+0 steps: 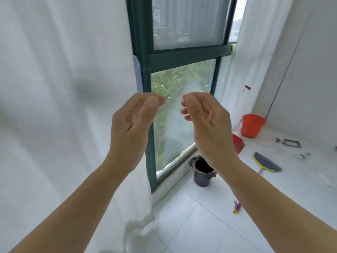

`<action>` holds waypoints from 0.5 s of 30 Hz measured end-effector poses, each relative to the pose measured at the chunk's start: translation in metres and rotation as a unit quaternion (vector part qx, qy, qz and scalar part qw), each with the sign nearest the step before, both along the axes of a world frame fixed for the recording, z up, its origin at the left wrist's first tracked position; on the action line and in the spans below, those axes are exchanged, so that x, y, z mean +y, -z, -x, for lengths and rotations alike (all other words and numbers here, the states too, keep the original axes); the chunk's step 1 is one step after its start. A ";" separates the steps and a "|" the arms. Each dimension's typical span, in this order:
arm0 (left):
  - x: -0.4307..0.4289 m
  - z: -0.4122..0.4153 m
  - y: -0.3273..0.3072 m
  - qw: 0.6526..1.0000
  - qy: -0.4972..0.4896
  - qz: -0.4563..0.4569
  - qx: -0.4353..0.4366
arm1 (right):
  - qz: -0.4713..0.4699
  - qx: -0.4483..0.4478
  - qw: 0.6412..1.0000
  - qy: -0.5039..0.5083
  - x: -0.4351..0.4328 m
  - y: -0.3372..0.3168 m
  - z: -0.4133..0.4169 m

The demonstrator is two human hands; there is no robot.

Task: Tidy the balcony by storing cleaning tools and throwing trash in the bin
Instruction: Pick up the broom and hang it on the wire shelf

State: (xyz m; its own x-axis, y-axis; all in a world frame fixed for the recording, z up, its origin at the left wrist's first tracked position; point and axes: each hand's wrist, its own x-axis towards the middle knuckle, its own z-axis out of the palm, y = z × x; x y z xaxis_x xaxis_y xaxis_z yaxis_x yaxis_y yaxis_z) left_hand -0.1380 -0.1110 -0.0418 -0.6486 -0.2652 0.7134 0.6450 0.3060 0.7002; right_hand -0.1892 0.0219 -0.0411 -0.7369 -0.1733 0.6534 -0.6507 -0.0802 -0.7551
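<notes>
L hand (133, 121) & R hand (206, 123) raised by window (173, 128), fingers curled to thumbs, nothing visibly held. Bin (202, 177) on floor below R wrist.

A white curtain (63, 106) closed off the whole left side, and the window frame (145, 79) with its glass blocked the far middle. The floor tiles (191, 225) lay open near and to the right. On them a dark bin (202, 177) stood against the sill, a red bucket (252, 126) far right, a brush head (267, 162) nearer, and a small colourful scrap (236, 207) nearest.
</notes>
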 end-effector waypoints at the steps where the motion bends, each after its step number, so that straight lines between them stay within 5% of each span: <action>1: 0.023 0.017 0.000 1.000 0.027 0.005 0.001 | 0.005 -0.003 1.000 0.023 0.025 -0.001 0.012; 15: 0.288 0.188 -0.001 0.966 0.260 -0.005 0.008 | 0.047 0.008 0.952 0.304 0.313 -0.002 0.114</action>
